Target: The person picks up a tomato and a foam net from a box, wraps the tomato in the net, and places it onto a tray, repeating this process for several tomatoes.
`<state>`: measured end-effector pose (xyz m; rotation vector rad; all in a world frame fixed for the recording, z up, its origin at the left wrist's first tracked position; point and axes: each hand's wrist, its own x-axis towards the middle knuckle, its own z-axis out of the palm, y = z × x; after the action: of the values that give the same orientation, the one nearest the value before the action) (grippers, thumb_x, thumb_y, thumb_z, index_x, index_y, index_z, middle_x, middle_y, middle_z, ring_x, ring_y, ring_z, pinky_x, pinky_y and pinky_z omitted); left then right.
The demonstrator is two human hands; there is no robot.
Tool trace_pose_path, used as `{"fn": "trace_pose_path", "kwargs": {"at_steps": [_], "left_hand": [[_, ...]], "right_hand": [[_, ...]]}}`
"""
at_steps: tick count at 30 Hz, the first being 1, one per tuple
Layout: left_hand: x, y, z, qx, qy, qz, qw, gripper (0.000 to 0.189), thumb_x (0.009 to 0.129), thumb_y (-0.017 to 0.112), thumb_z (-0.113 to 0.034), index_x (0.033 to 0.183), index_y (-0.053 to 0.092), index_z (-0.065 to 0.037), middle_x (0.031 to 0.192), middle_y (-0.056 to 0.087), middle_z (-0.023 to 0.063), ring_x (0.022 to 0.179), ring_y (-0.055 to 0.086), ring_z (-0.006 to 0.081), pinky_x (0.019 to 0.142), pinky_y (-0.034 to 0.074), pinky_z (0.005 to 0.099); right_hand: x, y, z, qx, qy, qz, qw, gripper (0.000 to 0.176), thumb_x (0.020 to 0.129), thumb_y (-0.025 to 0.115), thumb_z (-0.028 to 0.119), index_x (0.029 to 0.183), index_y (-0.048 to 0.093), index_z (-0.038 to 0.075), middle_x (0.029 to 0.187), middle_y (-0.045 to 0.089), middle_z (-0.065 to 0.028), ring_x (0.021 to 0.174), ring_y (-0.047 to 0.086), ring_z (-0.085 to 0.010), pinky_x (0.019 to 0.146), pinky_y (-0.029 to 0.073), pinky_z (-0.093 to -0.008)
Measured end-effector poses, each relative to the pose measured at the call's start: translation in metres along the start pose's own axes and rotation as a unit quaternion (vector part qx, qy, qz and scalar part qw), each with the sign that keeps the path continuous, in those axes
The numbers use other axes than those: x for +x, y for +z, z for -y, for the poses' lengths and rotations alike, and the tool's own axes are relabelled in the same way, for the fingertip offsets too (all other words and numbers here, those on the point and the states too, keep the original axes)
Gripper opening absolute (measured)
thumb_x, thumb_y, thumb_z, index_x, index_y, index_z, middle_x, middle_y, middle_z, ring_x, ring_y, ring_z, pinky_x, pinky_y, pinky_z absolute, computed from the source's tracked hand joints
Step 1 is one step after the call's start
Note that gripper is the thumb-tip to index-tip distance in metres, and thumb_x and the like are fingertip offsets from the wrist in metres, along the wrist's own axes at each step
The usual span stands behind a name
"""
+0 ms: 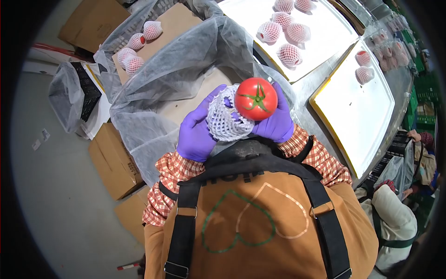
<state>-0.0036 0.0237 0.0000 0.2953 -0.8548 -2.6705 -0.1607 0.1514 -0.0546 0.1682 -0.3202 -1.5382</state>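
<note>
A ripe red tomato (255, 104), its green calyx facing up, rests in my right hand (278, 124), which wears a purple glove and curls around its far side. My left hand (197, 135), gloved in purple too, grips a white foam net sleeve (226, 122). The sleeve's mouth is spread, and purple glove shows through the mesh. Tomato and sleeve overlap at the tomato's left side. Both hands are close in front of my brown apron, over the near edge of a crate (162, 88) lined with translucent plastic.
Net-wrapped tomatoes (271, 32) lie on a white tray (332, 28), and two more on a yellow-edged tray (357, 111) at right. Others sit on cardboard (179, 28) in the far crate. Cardboard boxes (114, 158) stand on the floor at left. Other people (395, 214) are at lower right.
</note>
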Motion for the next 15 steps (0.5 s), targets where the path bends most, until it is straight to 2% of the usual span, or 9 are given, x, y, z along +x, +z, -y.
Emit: {"fn": "trace_pose_path", "kwargs": {"at_steps": [3, 5, 7, 8, 9, 11, 12, 13, 15], "left_hand": [[0.002, -0.009, 0.003, -0.044, -0.05, -0.027, 0.997, 0.055, 0.091, 0.048, -0.003, 0.143, 0.029, 0.002, 0.141, 0.04, 0.0174, 0.128, 0.044, 0.0263, 0.108, 0.036, 0.0389], [0.004, -0.01, 0.0, 0.057, -0.041, -0.068, 0.995, 0.06, 0.088, 0.052, 0.0, 0.144, 0.03, -0.002, 0.125, 0.053, 0.0125, 0.113, 0.054, 0.0193, 0.097, 0.044, 0.0315], [0.007, -0.017, -0.009, 0.441, 0.051, -0.143, 0.885, 0.067, 0.083, 0.054, 0.005, 0.145, 0.031, -0.005, 0.098, 0.058, 0.0034, 0.087, 0.056, 0.0098, 0.079, 0.046, 0.0227], [0.012, -0.011, -0.006, 0.454, 0.122, -0.173, 0.865, 0.074, 0.078, 0.056, 0.006, 0.146, 0.031, -0.007, 0.08, 0.053, -0.0027, 0.071, 0.048, 0.0053, 0.067, 0.042, 0.0194], [0.014, -0.004, -0.008, 0.453, 0.124, -0.157, 0.868, 0.074, 0.078, 0.056, 0.006, 0.146, 0.031, -0.007, 0.08, 0.053, -0.0027, 0.071, 0.048, 0.0053, 0.067, 0.042, 0.0194], [0.016, 0.011, -0.016, 0.561, 0.219, -0.189, 0.776, 0.08, 0.072, 0.059, 0.007, 0.146, 0.031, -0.007, 0.081, 0.053, -0.0013, 0.069, 0.049, 0.0062, 0.065, 0.043, 0.0213], [0.015, 0.022, -0.017, 0.56, 0.222, -0.179, 0.778, 0.08, 0.072, 0.059, 0.007, 0.146, 0.031, -0.007, 0.081, 0.053, -0.0013, 0.069, 0.049, 0.0062, 0.065, 0.043, 0.0213], [0.013, 0.034, -0.016, 0.594, 0.238, -0.155, 0.752, 0.082, 0.071, 0.059, 0.007, 0.146, 0.031, -0.008, 0.082, 0.053, 0.0002, 0.07, 0.051, 0.0084, 0.065, 0.045, 0.0232], [0.014, 0.045, -0.011, 0.627, 0.258, -0.129, 0.723, 0.083, 0.069, 0.059, 0.007, 0.146, 0.031, -0.008, 0.083, 0.053, 0.0016, 0.072, 0.053, 0.0107, 0.065, 0.046, 0.0252]], "right_hand": [[-0.008, 0.0, 0.004, -0.147, -0.004, -0.015, 0.989, 0.066, 0.093, 0.048, 0.051, 0.141, 0.035, 0.008, 0.145, 0.038, -0.0161, 0.133, 0.038, -0.0324, 0.109, 0.03, -0.0515], [-0.007, 0.007, -0.003, -0.193, -0.022, -0.024, 0.981, 0.066, 0.091, 0.055, 0.043, 0.141, 0.034, 0.006, 0.143, 0.039, -0.0153, 0.132, 0.039, -0.0302, 0.108, 0.033, -0.0462], [-0.01, 0.025, -0.01, -0.42, -0.022, -0.156, 0.894, 0.068, 0.087, 0.061, 0.034, 0.141, 0.034, 0.004, 0.14, 0.043, -0.0147, 0.13, 0.041, -0.027, 0.107, 0.035, -0.0392], [-0.001, 0.04, -0.017, -0.464, -0.014, -0.117, 0.878, 0.07, 0.083, 0.065, 0.028, 0.141, 0.034, 0.003, 0.136, 0.046, -0.0137, 0.126, 0.046, -0.023, 0.106, 0.035, -0.0343], [0.004, 0.037, -0.018, -0.506, -0.025, -0.094, 0.857, 0.072, 0.08, 0.069, 0.025, 0.139, 0.036, 0.002, 0.135, 0.047, -0.0134, 0.123, 0.048, -0.0217, 0.106, 0.035, -0.0343], [0.009, 0.039, -0.015, -0.658, -0.058, -0.098, 0.745, 0.075, 0.077, 0.074, 0.022, 0.139, 0.036, 0.002, 0.134, 0.047, -0.0126, 0.124, 0.046, -0.0218, 0.106, 0.036, -0.0343], [0.014, 0.032, -0.017, -0.698, -0.116, -0.079, 0.702, 0.079, 0.073, 0.079, 0.021, 0.138, 0.037, 0.003, 0.136, 0.045, -0.013, 0.127, 0.043, -0.0229, 0.107, 0.035, -0.0347], [0.018, 0.027, -0.016, -0.77, -0.198, -0.062, 0.604, 0.078, 0.072, 0.081, 0.023, 0.135, 0.04, 0.003, 0.139, 0.041, -0.0139, 0.129, 0.041, -0.0236, 0.107, 0.034, -0.0349], [0.021, 0.021, -0.009, -0.796, -0.265, -0.045, 0.543, 0.075, 0.071, 0.08, 0.024, 0.132, 0.041, 0.003, 0.142, 0.037, -0.0143, 0.131, 0.039, -0.0244, 0.107, 0.034, -0.0354]]}}
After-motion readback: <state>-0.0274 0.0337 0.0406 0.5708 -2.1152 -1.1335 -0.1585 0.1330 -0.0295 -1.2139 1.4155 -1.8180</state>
